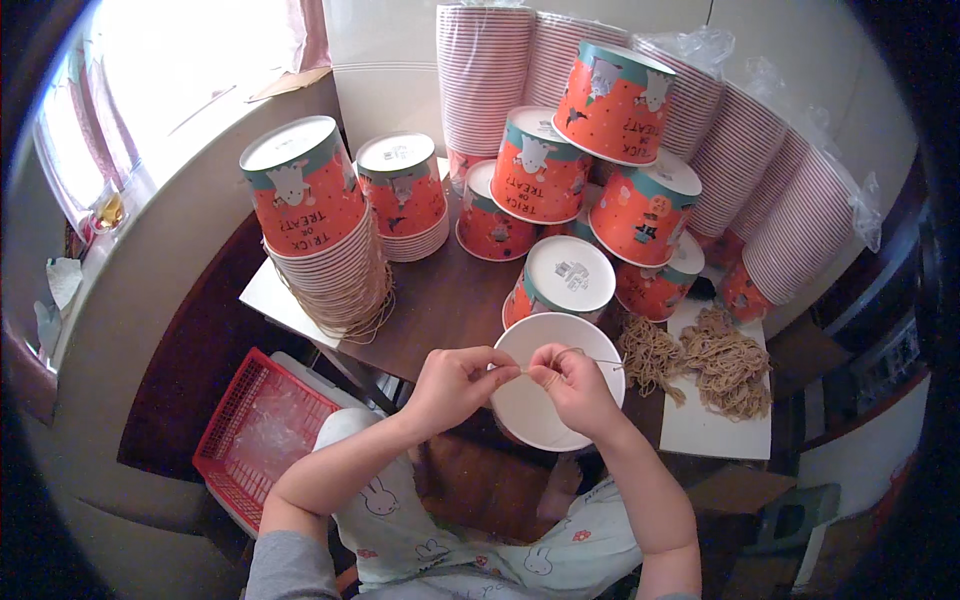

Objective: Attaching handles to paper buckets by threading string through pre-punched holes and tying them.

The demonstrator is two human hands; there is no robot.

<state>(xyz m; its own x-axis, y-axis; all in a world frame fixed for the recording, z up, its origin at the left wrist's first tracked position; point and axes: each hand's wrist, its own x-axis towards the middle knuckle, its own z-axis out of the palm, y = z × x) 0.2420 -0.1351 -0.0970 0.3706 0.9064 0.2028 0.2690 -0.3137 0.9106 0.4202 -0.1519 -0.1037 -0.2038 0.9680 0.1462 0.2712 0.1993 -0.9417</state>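
An open paper bucket (540,425), white inside, stands mouth up in front of me at the table's near edge. Over its mouth my left hand (450,388) and my right hand (578,390) meet, fingertips almost touching. Each is closed in a pinch on a thin tan cord (605,362), whose end sticks out to the right past my right hand. How the cord runs between the fingers is mostly hidden. Just behind stands an upside-down orange bucket (570,275) with a white base. Two heaps of loose tan cords (728,365) lie to the right, partly on a white board (690,430).
At left a tall nested stack of orange buckets (310,215) has cords hanging down its side; a shorter stack (402,195) is beside it. More upturned buckets (615,105) are piled behind, before plastic-topped stacks (485,80) along the wall. A red basket (235,400) sits low at left.
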